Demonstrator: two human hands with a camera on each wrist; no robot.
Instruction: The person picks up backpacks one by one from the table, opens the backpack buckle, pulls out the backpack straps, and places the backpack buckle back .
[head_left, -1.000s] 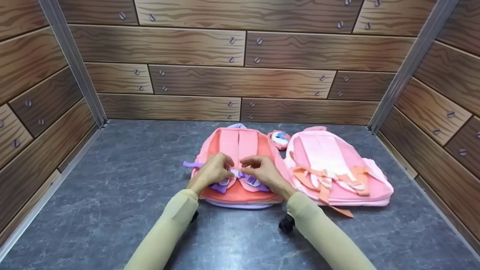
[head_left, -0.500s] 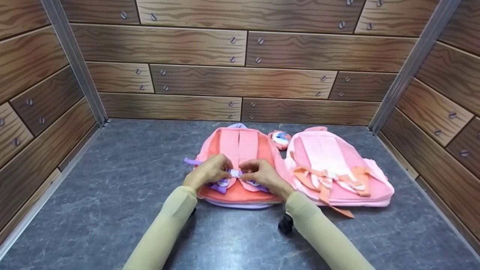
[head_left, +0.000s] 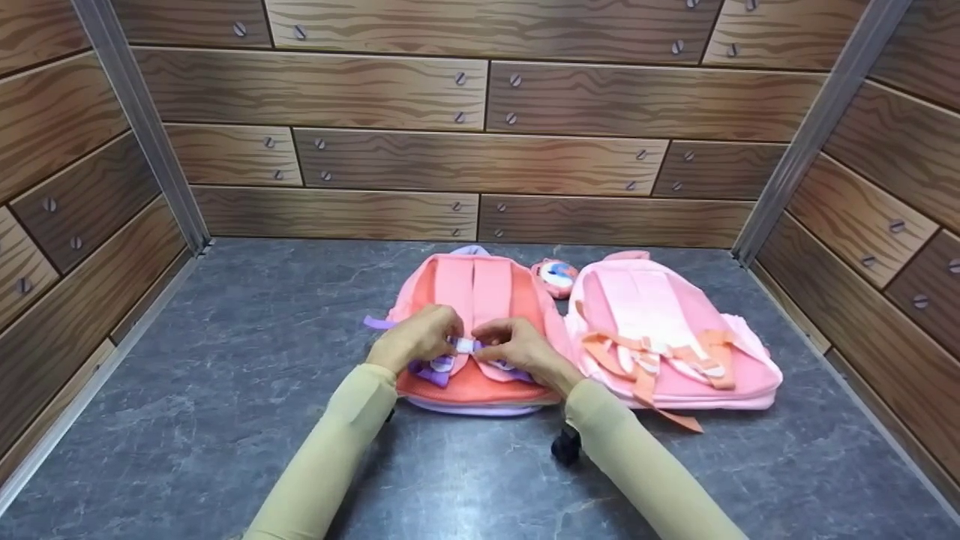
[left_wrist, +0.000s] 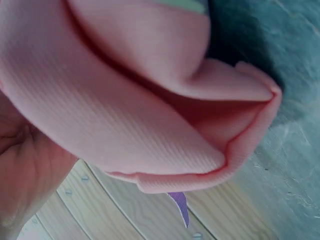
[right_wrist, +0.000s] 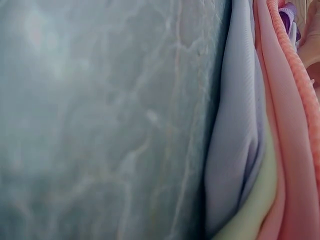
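Observation:
A coral-pink backpack (head_left: 457, 292) lies with its shoulder straps facing up in the head view. Across the straps sits a pale buckle (head_left: 465, 346) on purple webbing. My left hand (head_left: 418, 336) pinches the buckle's left side between thumb and fingers. From the right, my right hand (head_left: 521, 347) pinches the webbing at the buckle's other end. The left wrist view is filled by the pack's pink side pocket (left_wrist: 125, 110), with part of the left hand (left_wrist: 32, 175) behind it. The right wrist view shows the pack's layered lower edge (right_wrist: 245, 125) and a sliver of hand (right_wrist: 311, 50).
Touching on the right lies a lighter pink backpack (head_left: 637, 300) with orange straps (head_left: 716, 360). A round pink charm (head_left: 556, 277) rests between the packs at the back. A purple strap end (head_left: 380, 323) sticks out left. Wood-patterned walls (head_left: 390, 157) enclose the dark marbled surface (head_left: 247, 360).
A second ago the fingertips were more apart around the buckle. Both hands have since closed in on it from either side. The backpacks stay in place.

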